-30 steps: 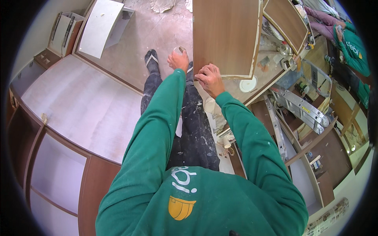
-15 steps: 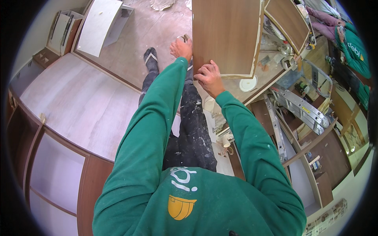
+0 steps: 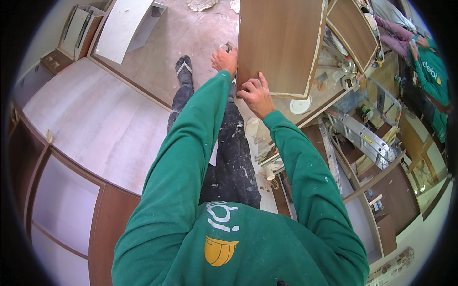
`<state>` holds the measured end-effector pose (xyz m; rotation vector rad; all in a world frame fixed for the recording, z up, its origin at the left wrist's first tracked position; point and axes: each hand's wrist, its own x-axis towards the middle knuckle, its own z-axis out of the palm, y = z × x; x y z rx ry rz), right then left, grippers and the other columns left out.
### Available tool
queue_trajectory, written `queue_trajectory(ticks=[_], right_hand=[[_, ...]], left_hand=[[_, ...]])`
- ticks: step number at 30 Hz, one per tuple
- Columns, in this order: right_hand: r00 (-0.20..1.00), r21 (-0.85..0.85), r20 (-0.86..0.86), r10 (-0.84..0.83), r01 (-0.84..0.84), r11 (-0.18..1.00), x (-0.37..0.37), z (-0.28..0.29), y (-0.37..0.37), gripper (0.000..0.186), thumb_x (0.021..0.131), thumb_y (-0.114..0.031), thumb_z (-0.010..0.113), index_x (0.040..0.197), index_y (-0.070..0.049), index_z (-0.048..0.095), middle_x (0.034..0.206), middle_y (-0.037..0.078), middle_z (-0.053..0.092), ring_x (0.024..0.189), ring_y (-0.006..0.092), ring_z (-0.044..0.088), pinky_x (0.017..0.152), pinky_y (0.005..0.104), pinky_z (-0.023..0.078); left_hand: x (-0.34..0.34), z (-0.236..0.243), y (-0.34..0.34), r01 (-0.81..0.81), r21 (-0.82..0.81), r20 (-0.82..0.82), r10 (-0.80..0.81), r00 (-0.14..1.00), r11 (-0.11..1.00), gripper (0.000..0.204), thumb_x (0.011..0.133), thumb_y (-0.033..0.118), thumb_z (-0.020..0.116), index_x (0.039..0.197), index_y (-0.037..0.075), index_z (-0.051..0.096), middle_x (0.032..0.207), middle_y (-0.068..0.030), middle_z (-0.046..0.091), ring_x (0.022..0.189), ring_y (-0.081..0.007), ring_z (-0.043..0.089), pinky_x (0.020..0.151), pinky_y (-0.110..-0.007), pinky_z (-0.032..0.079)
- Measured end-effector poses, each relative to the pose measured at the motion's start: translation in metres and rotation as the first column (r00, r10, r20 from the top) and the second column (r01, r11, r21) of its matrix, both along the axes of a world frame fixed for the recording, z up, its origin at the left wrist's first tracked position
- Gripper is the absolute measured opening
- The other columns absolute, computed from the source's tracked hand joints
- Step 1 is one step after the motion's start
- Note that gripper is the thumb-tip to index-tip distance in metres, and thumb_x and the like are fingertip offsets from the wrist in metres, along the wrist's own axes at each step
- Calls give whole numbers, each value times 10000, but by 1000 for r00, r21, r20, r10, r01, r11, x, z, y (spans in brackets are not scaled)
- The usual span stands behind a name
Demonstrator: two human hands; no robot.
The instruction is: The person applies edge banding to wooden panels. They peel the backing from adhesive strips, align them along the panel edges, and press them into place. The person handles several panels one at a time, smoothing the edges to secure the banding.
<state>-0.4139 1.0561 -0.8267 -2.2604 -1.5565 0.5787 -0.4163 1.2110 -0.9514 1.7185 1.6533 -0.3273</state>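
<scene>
My left hand [image 3: 224, 61] is closed round a small white and brown item [image 3: 227, 47], apparently a roll of tape, beside the left edge of a brown wood-grain panel [image 3: 276, 43]. My right hand [image 3: 255, 95] grips that panel near its lower left corner, index finger raised against the face and the other fingers curled at the edge. A light, uneven strip runs along the panel's right and bottom borders. My feet in dark socks and flip-flops [image 3: 184, 71] are on the dusty pale surface below.
A white curved piece [image 3: 124, 24] lies upper left, above a pale board [image 3: 86, 124] and brown cabinet frames [image 3: 95, 229]. Right are a second panel [image 3: 353, 33], a round white lid [image 3: 299, 104], an aluminium ladder [image 3: 365, 138] and clutter. A person in green [image 3: 429, 71] is at upper right.
My left hand has moved up along the panel's left edge and a little right. My right hand stays at the corner, its index finger now more raised. The view has shifted slightly.
</scene>
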Motion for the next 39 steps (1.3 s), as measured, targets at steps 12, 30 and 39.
queue_trajectory(ticks=[12, 30, 39], right_hand=[[989, 74, -86, -123, 130, 989, -3, 1, -6, 141, 779, -111, 762, 894, -165, 703, 973, -4, 618, 1089, 221, 595, 1165, 606, 306], [998, 55, -44, 38, -36, 998, 3, -4, -1, 103, 807, -133, 675, 906, -164, 678, 990, -6, 597, 1142, 220, 552, 1189, 677, 239], [984, -12, 28, 177, -177, 984, 9, -5, -1, 163, 841, -122, 641, 997, -169, 644, 1051, 13, 567, 1175, 232, 532, 1186, 710, 211]], left_hand=[[-30, -8, -1, 70, -72, 103, -63, 993, 995, 648, 826, 546, 682, 1267, 75, 626, 1310, -213, 573, 1299, -397, 465, 1073, -552, 355], [-46, -56, -25, -10, -571, 82, 69, 994, 821, 838, 846, 675, 536, 1454, 101, 484, 1535, -191, 401, 1460, -416, 280, 1155, -692, 127], [-52, -80, -39, -3, -506, 117, 72, 991, 862, 773, 880, 613, 535, 1389, 31, 532, 1403, -218, 537, 1298, -376, 491, 1044, -541, 364]])
